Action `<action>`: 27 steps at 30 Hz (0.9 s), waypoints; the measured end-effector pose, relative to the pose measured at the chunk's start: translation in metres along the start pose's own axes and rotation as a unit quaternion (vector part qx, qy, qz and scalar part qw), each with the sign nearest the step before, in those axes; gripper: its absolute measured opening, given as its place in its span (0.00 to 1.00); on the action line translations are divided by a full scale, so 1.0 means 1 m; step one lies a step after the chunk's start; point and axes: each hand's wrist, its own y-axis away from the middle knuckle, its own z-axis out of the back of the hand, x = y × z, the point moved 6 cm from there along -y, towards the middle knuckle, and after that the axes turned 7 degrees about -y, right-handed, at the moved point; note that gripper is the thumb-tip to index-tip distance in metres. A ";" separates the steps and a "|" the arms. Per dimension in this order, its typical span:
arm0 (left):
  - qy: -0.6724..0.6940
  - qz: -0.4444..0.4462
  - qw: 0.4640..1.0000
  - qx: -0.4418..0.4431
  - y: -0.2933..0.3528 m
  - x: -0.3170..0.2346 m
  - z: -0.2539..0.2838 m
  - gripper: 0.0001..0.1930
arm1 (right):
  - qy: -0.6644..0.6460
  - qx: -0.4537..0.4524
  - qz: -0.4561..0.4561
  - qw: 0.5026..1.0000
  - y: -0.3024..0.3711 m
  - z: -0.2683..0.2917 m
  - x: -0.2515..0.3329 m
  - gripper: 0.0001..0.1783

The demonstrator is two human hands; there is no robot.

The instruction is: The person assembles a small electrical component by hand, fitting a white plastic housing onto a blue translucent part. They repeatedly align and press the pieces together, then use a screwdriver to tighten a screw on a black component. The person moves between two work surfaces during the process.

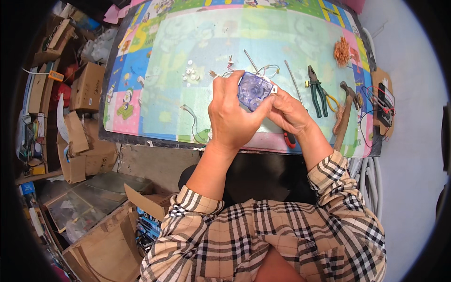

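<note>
Between my two hands, above the near part of the table, is a translucent blue-purple plastic housing (253, 91), roughly square with rounded corners. My left hand (230, 110) grips its left side, and my right hand (292, 113) holds its right and lower edge. Thin wires (270, 70) with small connectors stick out beyond its far side; whether they all belong to it I cannot tell. What lies inside the housing is too unclear to name. Small white plastic pieces (190, 74) are scattered left of my hands, and a loose wire (193, 117) curves beside my left wrist.
Right of my hands lie a screwdriver (292, 75), green-handled pliers (319, 96), a yellow-handled tool (332, 103) and a hammer (347, 108). Copper wire (342, 51) is bundled farther back. A multimeter (385, 105) with leads sits at the right edge. Cardboard boxes (91, 87) crowd the left.
</note>
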 end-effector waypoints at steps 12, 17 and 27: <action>0.027 0.024 0.999 -0.017 0.006 -0.011 -0.002 0.32 | 0.006 -0.015 -0.007 1.000 0.003 -0.002 0.003 0.43; 0.047 0.003 0.999 -0.013 0.006 -0.008 -0.002 0.32 | 0.019 -0.004 -0.008 1.000 0.002 -0.010 0.006 0.43; 0.076 -0.035 0.996 -0.025 0.005 -0.008 0.002 0.32 | -0.018 0.002 0.012 1.000 0.001 -0.001 0.010 0.44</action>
